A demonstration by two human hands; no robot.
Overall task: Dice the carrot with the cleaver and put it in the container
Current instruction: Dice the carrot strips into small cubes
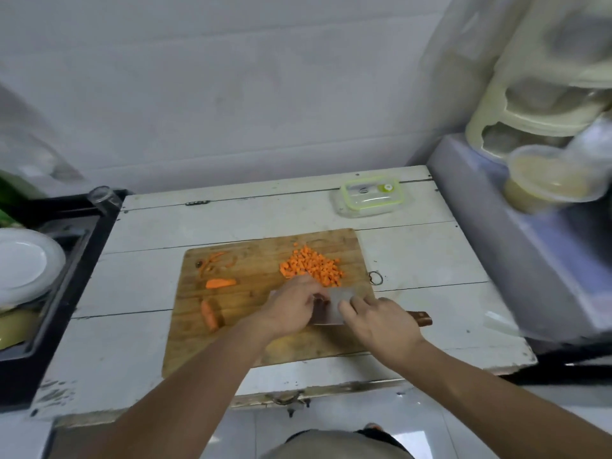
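A pile of diced carrot (313, 268) lies on the far right part of the wooden cutting board (231, 346). Just in front of the pile the cleaver (332, 304) lies low over the board, its brown handle end poking out to the right. My right hand (381, 323) grips the cleaver at the handle, fingers reaching onto the blade. My left hand (291, 309) is cupped on the blade's left side, at the near edge of the dice. An uncut carrot slice (221, 283) and a carrot end (209, 314) lie on the board's left. The clear container (369, 197), green-rimmed lid on, stands behind the board.
Carrot peelings (212, 260) sit at the board's far left corner. The white table (132, 326) meets a black sink (66, 293) holding white plates (23, 263) on the left. A grey appliance (530, 260) with a tub (546, 180) on it crowds the right edge.
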